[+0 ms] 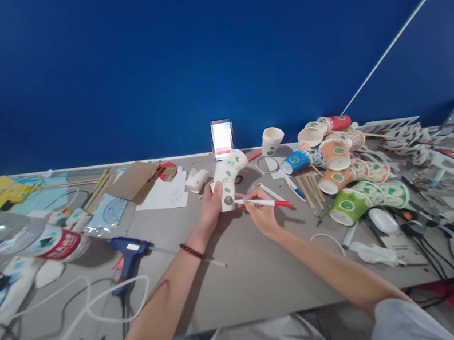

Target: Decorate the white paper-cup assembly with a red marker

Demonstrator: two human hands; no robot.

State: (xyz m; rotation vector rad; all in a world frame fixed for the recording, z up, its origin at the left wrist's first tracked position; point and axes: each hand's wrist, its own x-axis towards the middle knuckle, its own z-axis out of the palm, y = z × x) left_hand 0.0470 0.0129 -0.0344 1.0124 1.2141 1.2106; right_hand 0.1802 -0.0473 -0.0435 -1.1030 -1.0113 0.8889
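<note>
My left hand (212, 204) grips a bent tube of joined white paper cups (227, 180) with green prints, held above the middle of the table. In my right hand (261, 213) is a white marker pen (261, 202) with a red end. Its tip points left and meets or nearly meets the cup near a round dark print; I cannot tell if it touches. Just behind the cups stands a phone (222, 137) with a lit, blurred screen. A cut piece of white cup (197, 180) lies left of the tube.
Several coloured cup tubes (348, 205) lie at the right, near wooden sticks (311, 190) and a white computer mouse (383, 221). One white cup (272, 140) stands by the blue wall. On the left are a glue gun (130, 256), a large bottle (24, 236), a power strip (9, 302) and cables.
</note>
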